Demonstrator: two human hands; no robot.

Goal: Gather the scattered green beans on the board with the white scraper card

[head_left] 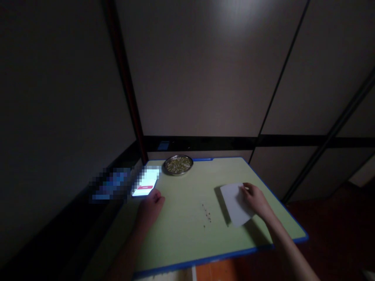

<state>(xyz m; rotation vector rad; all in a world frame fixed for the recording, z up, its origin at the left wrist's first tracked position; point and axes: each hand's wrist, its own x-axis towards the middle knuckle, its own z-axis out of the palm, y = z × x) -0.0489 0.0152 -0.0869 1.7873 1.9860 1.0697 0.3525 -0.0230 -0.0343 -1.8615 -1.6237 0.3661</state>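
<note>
Your right hand [254, 198] covers part of the paper [233, 203]. Your forearms [288, 246] run off the bottom edge. Pixelation hides the left of the phone [149, 182]; you can't identify the tiny specks [209, 214].

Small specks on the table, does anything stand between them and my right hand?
Yes: the white paper, held by your right hand, stands between that hand and the small specks. I see nothing else in the way.

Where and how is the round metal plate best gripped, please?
The round metal plate is probably best gripped by its raised right rim, from the near right: it lies flat, loose greenish bits inside; a bright rectangular phone is on its left.
</note>
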